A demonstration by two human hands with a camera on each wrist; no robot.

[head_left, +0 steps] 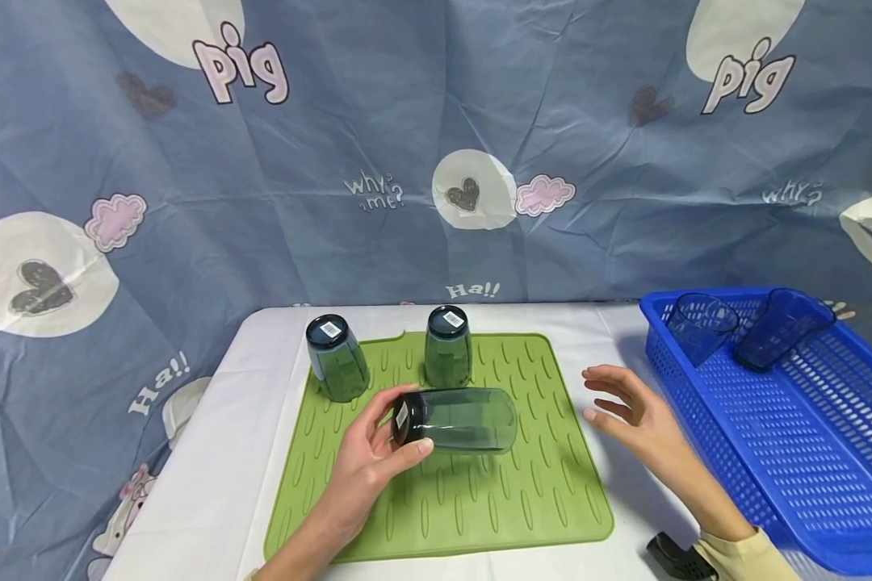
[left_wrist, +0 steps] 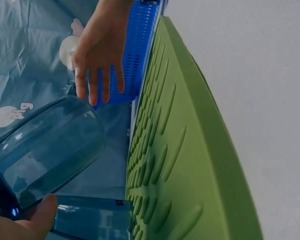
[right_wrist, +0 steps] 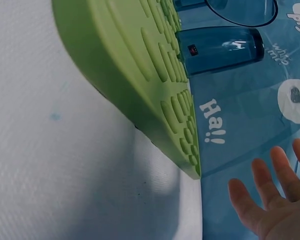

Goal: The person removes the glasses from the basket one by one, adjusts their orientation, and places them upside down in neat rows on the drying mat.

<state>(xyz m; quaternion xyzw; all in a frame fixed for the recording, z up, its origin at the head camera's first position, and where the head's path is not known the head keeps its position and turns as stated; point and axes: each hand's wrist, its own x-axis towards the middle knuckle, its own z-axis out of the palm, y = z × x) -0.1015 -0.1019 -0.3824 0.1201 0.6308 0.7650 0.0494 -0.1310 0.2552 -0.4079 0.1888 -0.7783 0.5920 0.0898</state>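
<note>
Glass (head_left: 472, 421) held sideways above mat (head_left: 509, 516)

Left hand (head_left: 366, 464) grips the glass by its base. Long axis runs across the mat, mouth facing the mat's right edge. Right hand (head_left: 643, 420), fingers apart and holding nothing, is near that edge, clear of the glass.

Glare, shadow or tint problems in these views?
Head: brightest and clearest, pale highlights on the held glass, soft shadow on the white tablecloth beside the blue basket. Left wrist: dimmer, bluish, with a small bright glint near the held glass's base. Right wrist: also dim, broad soft-edged shadow on the tablecloth beside the green mat.
</note>
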